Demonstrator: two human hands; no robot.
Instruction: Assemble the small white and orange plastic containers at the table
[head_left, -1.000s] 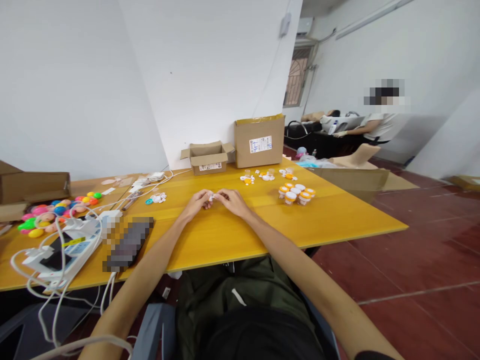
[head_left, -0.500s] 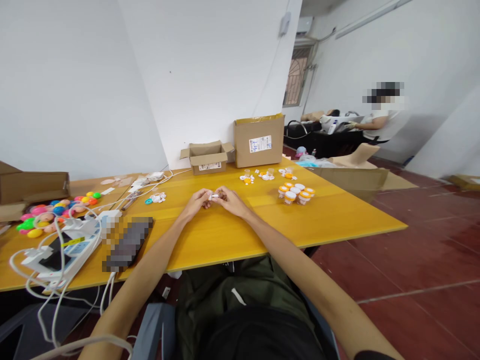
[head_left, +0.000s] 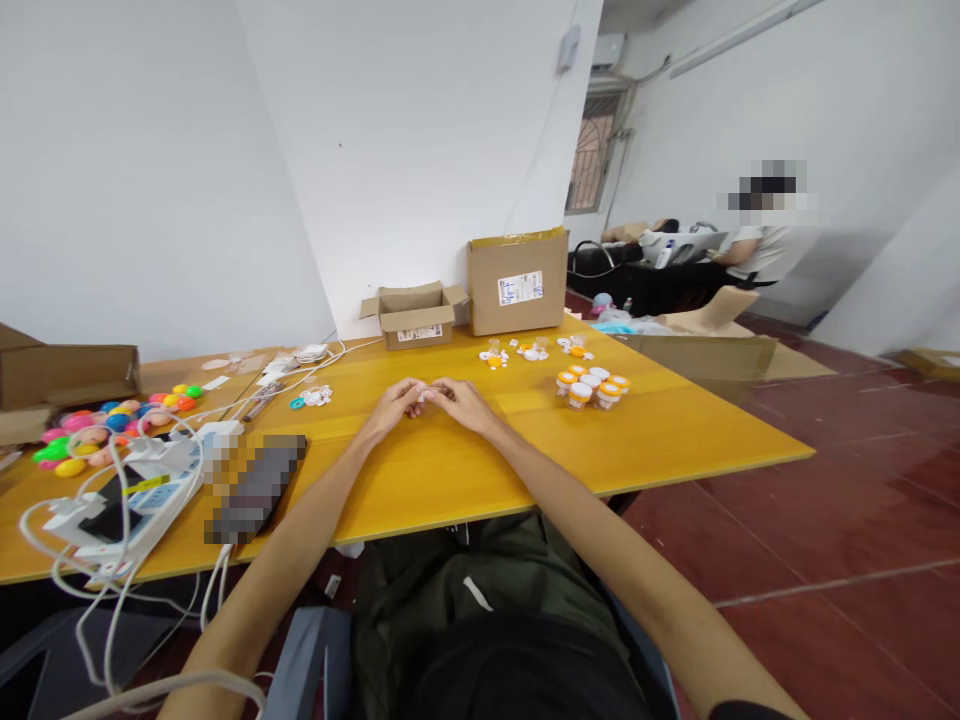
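Since earlier: barely anything shifted in the head view; both hands stay put mid-surface, and the far person's arm has tucked back a bit.
Left hand (head_left: 391,408): grip pinched narrow on the small white piece (head_left: 424,396), fingertips meeting the other hand.
Right hand (head_left: 463,402): same deal, narrow pinch on that piece from the other side.
Where it sits: held just above the yellow surface (head_left: 675,430), between both hands, too small to make out.
Risk: it's tiny, so a slipped pinch could probably drop it and let it skitter off.
Nearby: orange-lidded jars (head_left: 591,387) to the right and loose caps (head_left: 525,352) beyond; a stray elbow might knock them.
Left clutter: white cables (head_left: 112,490) could snag a forearm.
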